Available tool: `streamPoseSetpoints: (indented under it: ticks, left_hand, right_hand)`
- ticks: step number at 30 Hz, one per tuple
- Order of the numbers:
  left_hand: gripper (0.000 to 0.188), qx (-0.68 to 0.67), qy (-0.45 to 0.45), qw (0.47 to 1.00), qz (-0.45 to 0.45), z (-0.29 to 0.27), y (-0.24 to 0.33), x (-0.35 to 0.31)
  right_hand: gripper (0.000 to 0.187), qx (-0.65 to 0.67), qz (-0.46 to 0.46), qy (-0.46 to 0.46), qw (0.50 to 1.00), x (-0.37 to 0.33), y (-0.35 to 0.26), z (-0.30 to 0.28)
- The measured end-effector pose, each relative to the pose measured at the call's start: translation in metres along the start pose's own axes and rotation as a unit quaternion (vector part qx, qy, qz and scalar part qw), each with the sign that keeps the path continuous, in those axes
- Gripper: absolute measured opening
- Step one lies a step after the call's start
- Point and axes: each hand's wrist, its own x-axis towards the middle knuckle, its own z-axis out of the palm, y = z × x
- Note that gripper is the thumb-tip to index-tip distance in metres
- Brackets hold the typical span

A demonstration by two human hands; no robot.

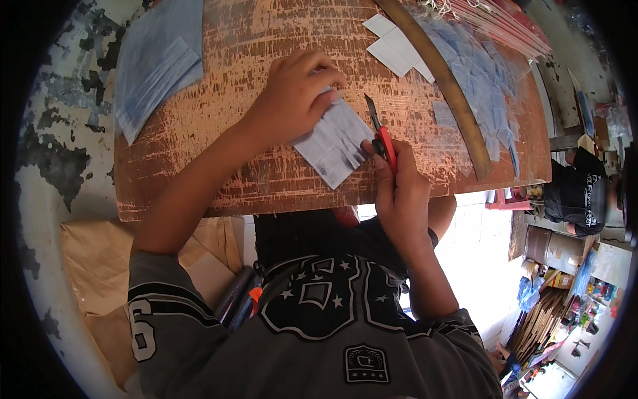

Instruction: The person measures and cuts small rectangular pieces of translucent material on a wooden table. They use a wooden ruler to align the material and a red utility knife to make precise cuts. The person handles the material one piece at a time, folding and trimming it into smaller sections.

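Observation:
My right hand [402, 193] is closed around a red utility knife [387, 147], its dark blade pointing away from me. The thumb lies along the handle, and the fingertips come close to the right corner of a small stack of bluish-grey plastic sheets [335, 149]. Over the far left side of that stack, my left hand [292, 90] has its fingers curled on the far corner. Part of the stack is hidden under that hand. The sheets look creased and shiny, lying at an angle on the worn wooden table [232, 40].
Larger blue plastic sheets [159, 73] lie at the table's left. Rightward are white cards [395, 50], a long brown strip [452, 86] and a heap of clear-blue plastic pieces [492, 86]. Red rods [498, 23] lie far right. Another person [575, 193] is beyond the table.

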Motion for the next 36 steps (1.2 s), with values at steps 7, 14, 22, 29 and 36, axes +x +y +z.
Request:
streamPoseSetpoints:
  ticks: [7,14,22,29,36]
  left_hand:
    - [0.014,-0.041,-0.03,0.998,0.043,0.018,0.001,0.01]
    - [0.014,-0.011,0.007,0.997,0.081,0.024,0.001,0.006]
    - [0.01,-0.017,0.025,0.996,0.089,0.026,0.003,0.003]
    - [0.009,-0.017,0.037,0.995,0.087,0.03,0.0,0.002]
    - [0.009,-0.025,0.029,0.996,0.08,0.031,0.001,0.002]
  right_hand:
    - [0.026,0.002,0.0,0.0,1.0,0.001,-0.002,-0.001]
    - [0.034,0.008,0.007,0.003,1.0,-0.004,-0.004,-0.009]
    - [0.063,-0.082,-0.016,-0.11,0.99,-0.032,-0.009,-0.042]
    - [0.064,-0.133,-0.01,-0.224,0.965,-0.019,-0.024,-0.044]
    - [0.069,-0.158,0.002,-0.27,0.95,-0.01,-0.028,-0.046]
